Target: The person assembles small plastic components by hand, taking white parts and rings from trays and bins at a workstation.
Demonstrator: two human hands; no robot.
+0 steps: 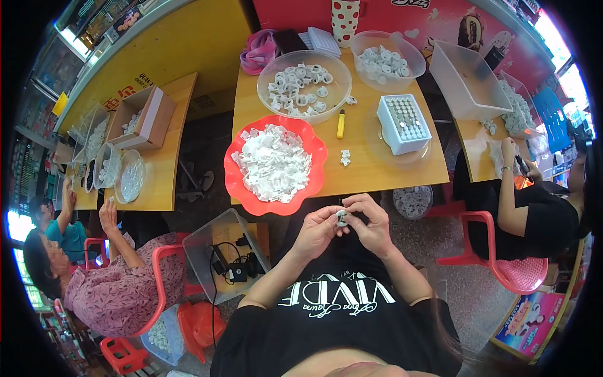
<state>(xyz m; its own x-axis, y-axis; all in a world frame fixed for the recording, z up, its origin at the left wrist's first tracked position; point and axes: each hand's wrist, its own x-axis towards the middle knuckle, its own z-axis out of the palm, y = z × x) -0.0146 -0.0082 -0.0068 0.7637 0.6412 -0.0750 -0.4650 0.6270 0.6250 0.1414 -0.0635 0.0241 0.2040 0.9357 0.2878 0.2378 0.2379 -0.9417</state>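
My left hand (319,227) and my right hand (370,221) meet just below the table's near edge, both pinching one small white round plastic part (342,217). Right above them sits a red scalloped plate (240,182) heaped with white plastic pieces (273,162). Farther back a clear bowl (266,70) holds white ring-shaped parts. A white box (404,124) filled with small metal pieces stands on a clear lid at the right.
A yellow tool (340,124) and two loose white pieces (345,157) lie on the wooden table (377,169). Another clear bowl (384,60) of parts stands at the back. People sit at tables left and right. A clear bin (227,254) with cables is on my left.
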